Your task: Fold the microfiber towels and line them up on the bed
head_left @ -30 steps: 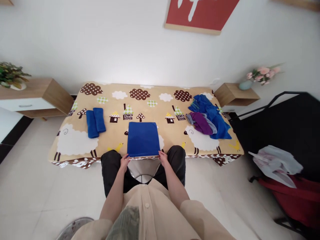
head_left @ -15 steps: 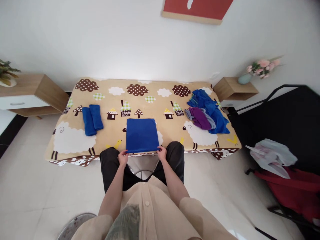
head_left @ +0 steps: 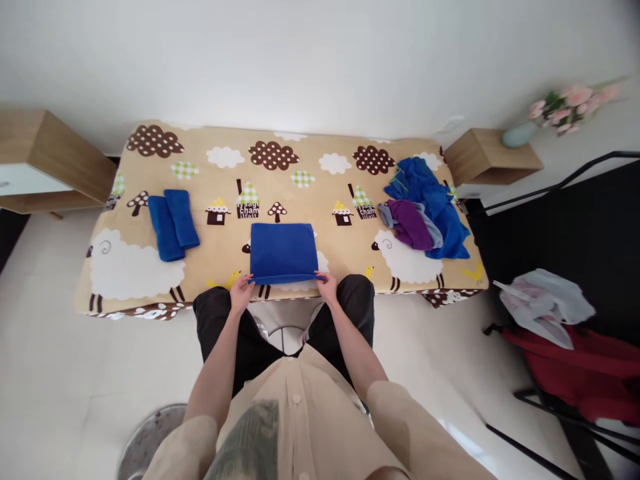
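Note:
A blue towel (head_left: 284, 249), folded to a flat rectangle, lies on the patterned bed cover (head_left: 295, 160) right before me. My left hand (head_left: 241, 292) pinches the near left corner of the towel. At the near right corner, my right hand (head_left: 327, 287) is closed on the same edge. Between the hands, that edge is turned up in a narrow fold. To the left lie two rolled blue towels (head_left: 173, 225), side by side. A loose heap holds blue cloths (head_left: 431, 207), a purple cloth (head_left: 411, 225) and a grey one on the right.
Wooden nightstands stand at left (head_left: 60, 160) and right (head_left: 490, 157), the right one with a vase of pink flowers (head_left: 565, 110). A black-framed rack at right carries a white plastic bag (head_left: 545, 303) and red fabric (head_left: 575, 367). A round stool (head_left: 150, 440) is behind me at left.
Both hands have lifted the near edge of the towel and brought it away from me, turning it over a little, so the towel looks shorter. The view has shifted slightly.

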The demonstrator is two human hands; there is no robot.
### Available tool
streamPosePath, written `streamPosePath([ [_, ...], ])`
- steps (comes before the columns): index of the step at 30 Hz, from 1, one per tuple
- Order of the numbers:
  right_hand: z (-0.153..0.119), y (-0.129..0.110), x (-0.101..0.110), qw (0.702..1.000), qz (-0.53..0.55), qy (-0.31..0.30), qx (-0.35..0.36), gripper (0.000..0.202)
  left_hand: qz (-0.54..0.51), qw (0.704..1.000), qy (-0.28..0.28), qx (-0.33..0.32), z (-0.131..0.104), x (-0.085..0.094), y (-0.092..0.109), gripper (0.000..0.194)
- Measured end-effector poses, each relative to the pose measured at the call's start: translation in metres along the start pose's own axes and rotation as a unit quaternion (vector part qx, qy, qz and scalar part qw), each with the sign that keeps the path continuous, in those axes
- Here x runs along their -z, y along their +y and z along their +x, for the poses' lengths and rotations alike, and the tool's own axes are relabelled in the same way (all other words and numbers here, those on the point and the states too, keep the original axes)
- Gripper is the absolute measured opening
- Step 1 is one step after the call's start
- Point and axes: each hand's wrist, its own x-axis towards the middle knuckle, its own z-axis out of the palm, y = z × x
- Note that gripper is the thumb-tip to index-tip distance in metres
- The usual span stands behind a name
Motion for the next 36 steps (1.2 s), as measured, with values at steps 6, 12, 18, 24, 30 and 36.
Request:
streamPosePath([
  [6,0.008,0.008,-0.001,0.999,-0.015,0.003,-0.047,0.018,0.012,0.998,-0.010,0.063,0.001,-0.002,-0.009,0.029],
  [12,-0.003,0.010,0.005,0.997,-0.044,0.009,-0.055,0.010,0.065,0.995,0.023,0.067,-0.007,0.006,-0.008,0.019],
  [18,-0.020,0.013,0.006,0.994,-0.068,0.037,-0.077,0.010,0.099,0.992,0.042,0.070,-0.021,0.007,-0.002,0.016],
  [24,-0.021,0.011,0.009,0.993,-0.078,0.049,-0.078,0.008,0.119,0.990,0.049,0.061,-0.023,0.007,0.006,0.016],
  [30,-0.016,0.014,0.007,0.990,-0.099,0.053,-0.083,0.008,0.144,0.986,0.051,0.062,-0.017,0.005,-0.002,0.016],
  [36,-0.008,0.029,0.004,0.985,-0.136,0.055,-0.091,0.008,0.173,0.981,0.046,0.080,-0.004,-0.002,-0.014,0.021],
])
